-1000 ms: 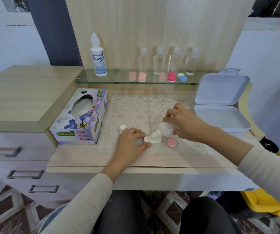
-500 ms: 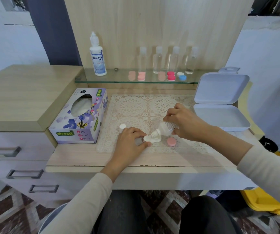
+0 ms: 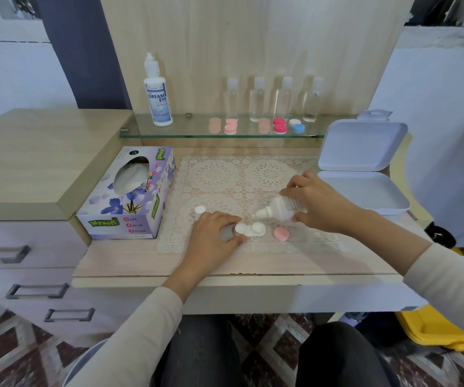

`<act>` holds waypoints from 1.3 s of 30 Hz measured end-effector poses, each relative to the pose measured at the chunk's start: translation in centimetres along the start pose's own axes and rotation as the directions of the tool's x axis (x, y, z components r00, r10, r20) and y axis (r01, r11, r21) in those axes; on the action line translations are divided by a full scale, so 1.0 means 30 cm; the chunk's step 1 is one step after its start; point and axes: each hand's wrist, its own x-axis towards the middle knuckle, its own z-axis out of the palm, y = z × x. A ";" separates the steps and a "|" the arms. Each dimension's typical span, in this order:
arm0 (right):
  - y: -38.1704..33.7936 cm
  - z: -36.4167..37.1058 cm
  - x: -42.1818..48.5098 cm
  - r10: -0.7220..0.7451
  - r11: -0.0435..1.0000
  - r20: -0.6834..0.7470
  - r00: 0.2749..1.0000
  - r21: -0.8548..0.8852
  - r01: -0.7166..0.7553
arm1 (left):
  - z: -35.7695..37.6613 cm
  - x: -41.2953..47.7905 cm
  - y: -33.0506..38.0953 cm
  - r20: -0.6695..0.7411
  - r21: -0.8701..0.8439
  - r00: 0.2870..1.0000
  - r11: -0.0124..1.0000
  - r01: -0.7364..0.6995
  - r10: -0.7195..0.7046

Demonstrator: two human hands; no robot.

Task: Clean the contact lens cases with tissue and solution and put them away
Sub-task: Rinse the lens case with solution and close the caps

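Note:
A white contact lens case lies on the lace mat near the desk's front. My left hand pinches its left end between thumb and fingers. My right hand grips a small white solution bottle, tipped on its side with the nozzle pointing left, just above the case. A pink cap lies on the mat right of the case. The bottle's white cap stands left of my left hand.
A tissue box stands at the left. An open white storage box sits at the right. The glass shelf behind holds a large solution bottle, several clear bottles and several lens cases.
My right hand has lifted the bottle's nozzle up and away from the case, which now shows both wells. My left hand stays on the case.

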 end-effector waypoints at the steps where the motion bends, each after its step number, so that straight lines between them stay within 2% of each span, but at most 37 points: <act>1: 0.007 -0.003 -0.004 0.001 1.000 -0.001 1.000 0.001 -0.001 | 0.000 0.000 -0.001 0.001 -0.002 1.000 1.000 -0.002 0.002; 19: 0.000 -0.031 -0.032 -0.034 0.995 0.035 0.999 -0.090 0.037 | 0.005 0.004 -0.014 0.021 -0.003 1.000 1.000 -0.008 0.008; 39: -0.004 -0.032 -0.018 -0.041 0.994 0.041 0.998 -0.103 0.045 | 0.005 0.003 -0.015 0.023 0.003 1.000 1.000 -0.006 0.005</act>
